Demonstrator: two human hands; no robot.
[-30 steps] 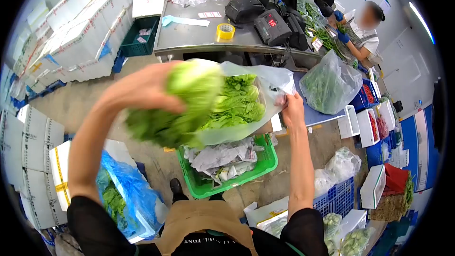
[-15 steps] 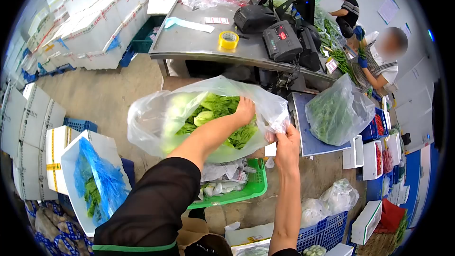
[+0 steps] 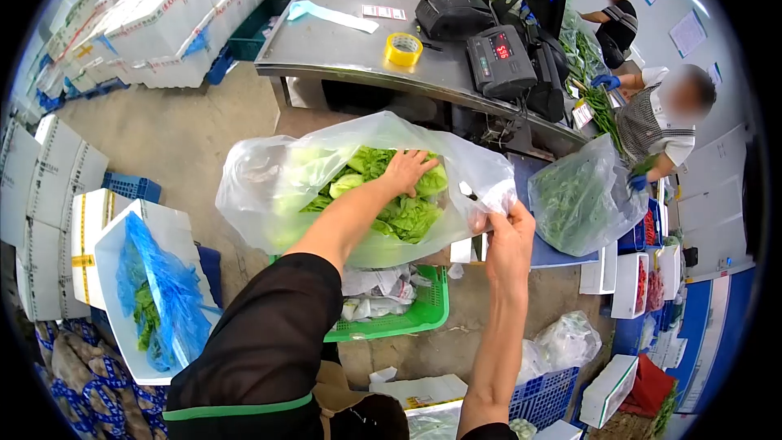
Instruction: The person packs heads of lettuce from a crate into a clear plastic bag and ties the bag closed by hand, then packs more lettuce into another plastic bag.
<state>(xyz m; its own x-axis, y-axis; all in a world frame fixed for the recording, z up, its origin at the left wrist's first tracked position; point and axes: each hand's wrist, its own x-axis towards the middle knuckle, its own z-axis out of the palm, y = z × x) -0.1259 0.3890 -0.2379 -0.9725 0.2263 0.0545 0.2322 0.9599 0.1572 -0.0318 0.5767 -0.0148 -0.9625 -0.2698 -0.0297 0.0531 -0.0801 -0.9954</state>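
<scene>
A large clear plastic bag (image 3: 261,195) lies on its side in front of me, its opening spread wide. Heads of green leafy lettuce (image 3: 411,216) fill it. Inside the opening, my left hand (image 3: 407,171) rests on the lettuce with its fingers spread. My right hand (image 3: 509,236) pinches the bag's gathered edge at the right. Beyond that hand, a second clear bag of greens (image 3: 574,200) stands on a blue surface (image 3: 525,167). Below the lettuce bag, a green crate (image 3: 436,301) holds crumpled paper.
A steel table (image 3: 342,53) ahead bears yellow tape (image 3: 403,49) and a scale display (image 3: 501,61). Two people, one in blue gloves (image 3: 660,130), stand at the upper right. White foam boxes (image 3: 155,24) are stacked at the left; a foam box with blue plastic (image 3: 171,310) sits lower left.
My left hand moved from the left, where it held a lettuce, into the bag and now lies open on the contents. The bag's left part has come into view. My right hand still grips its edge.
</scene>
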